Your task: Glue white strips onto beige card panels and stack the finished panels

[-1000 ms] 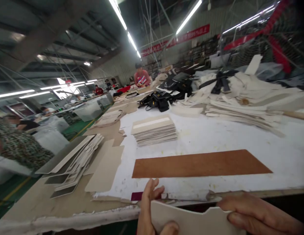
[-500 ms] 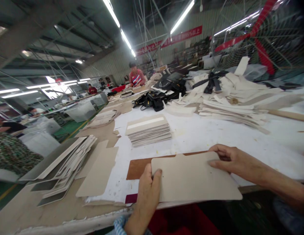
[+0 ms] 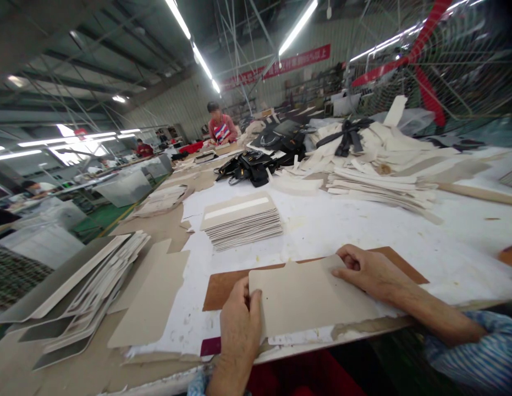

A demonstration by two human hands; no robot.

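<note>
We hold the beige notched cardboard panel flat over the brown fibreboard strip on the white-covered table: our left hand pinches its left edge, our right hand curls over its far right corner. It looks light, thin, stiff yet bendable, so opposite edges suit gripping.

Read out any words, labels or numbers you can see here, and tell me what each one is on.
Long red banner on the far wall: white characters, too small and blurred to read.
Flat beige notched card: no print visible.
</note>
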